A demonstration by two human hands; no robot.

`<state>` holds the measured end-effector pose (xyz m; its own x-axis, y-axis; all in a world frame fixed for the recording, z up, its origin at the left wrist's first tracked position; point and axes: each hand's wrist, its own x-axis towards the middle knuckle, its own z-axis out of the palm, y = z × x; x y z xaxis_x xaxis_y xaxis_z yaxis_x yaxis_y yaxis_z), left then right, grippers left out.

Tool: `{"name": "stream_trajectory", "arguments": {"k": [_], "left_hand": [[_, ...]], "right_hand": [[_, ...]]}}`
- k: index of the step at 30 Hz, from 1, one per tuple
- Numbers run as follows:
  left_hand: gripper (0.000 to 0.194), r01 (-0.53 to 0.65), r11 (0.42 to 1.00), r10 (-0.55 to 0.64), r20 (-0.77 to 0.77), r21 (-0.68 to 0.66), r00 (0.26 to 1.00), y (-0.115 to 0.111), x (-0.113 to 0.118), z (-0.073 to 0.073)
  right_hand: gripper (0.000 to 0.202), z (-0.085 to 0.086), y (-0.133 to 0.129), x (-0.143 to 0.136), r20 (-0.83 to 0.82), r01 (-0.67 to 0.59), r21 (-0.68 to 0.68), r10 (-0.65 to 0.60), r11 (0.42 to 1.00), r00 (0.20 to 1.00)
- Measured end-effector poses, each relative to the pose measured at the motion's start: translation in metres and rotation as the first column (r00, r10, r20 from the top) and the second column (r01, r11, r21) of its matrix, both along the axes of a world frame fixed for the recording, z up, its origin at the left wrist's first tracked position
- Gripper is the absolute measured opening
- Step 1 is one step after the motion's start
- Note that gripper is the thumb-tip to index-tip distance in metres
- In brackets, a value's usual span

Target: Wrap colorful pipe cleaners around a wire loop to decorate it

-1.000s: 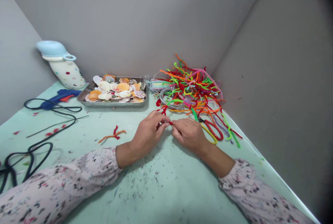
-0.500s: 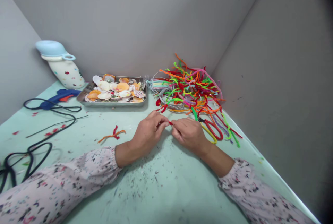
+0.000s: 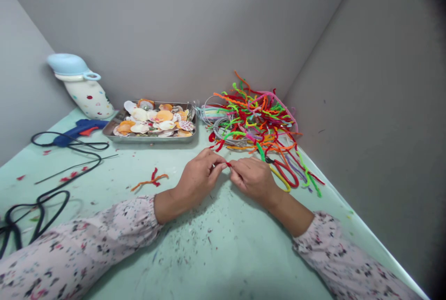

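Between my two hands, above the middle of the pale green table (image 3: 209,263), a short bit of red pipe cleaner (image 3: 228,164) shows. My left hand (image 3: 200,175) pinches its left end between thumb and forefinger. Closed round the other end is my right hand (image 3: 254,178), its fingers curled in. Most of the red piece is hidden by the fingers. To the left of my left hand, an orange and red twisted pipe cleaner piece (image 3: 152,180) lies on the table. Red and yellow handled scissors (image 3: 286,174) rest just beyond my right hand.
A metal tray (image 3: 153,140) of shells stands at the back, with a tangled pile of coloured pipe cleaners (image 3: 261,114) right of it. At left are a white bottle (image 3: 89,98), a blue glue gun (image 3: 75,133) and its looped black cable (image 3: 42,202).
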<state>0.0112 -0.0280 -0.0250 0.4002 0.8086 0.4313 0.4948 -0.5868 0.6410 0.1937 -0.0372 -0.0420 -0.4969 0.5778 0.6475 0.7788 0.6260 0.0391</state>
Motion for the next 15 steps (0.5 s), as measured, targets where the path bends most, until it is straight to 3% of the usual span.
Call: {"name": "stream_trajectory", "arguments": {"k": [15], "left_hand": [[0.018,0.016,0.998,-0.021,-0.066,-0.068,0.998,-0.0011,0.0006,0.0031]], "right_hand": [[0.021,0.0013,0.0001,-0.0008,0.032,-0.006,0.014,0.006,1.000,0.999]]}}
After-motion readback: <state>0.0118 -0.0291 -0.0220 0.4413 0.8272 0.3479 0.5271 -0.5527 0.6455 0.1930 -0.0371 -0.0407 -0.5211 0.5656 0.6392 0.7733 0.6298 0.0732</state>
